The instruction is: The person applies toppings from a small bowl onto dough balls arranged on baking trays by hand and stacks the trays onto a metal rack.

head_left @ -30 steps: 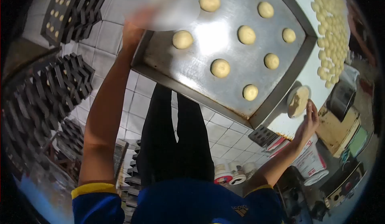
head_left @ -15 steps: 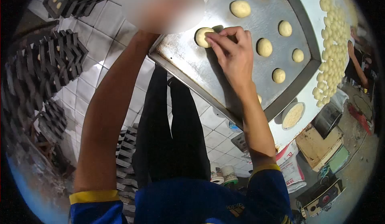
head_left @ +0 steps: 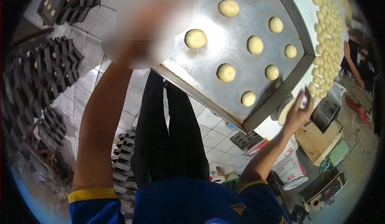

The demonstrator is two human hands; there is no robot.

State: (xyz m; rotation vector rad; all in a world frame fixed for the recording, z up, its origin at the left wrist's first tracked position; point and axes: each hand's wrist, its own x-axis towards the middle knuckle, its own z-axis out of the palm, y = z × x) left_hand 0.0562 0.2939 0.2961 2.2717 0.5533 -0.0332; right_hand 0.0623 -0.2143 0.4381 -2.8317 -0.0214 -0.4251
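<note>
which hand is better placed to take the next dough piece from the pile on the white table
Right, I'd judge: the right hand is at the bowl, close to the dough pile. The left hand, blurred out, is across the tray, so its reach looks longer.

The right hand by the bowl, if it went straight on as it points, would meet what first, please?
The right hand would probably meet the nearest dough balls on the white table, just past its fingertips, though its height is unclear and it might pass above.
</note>
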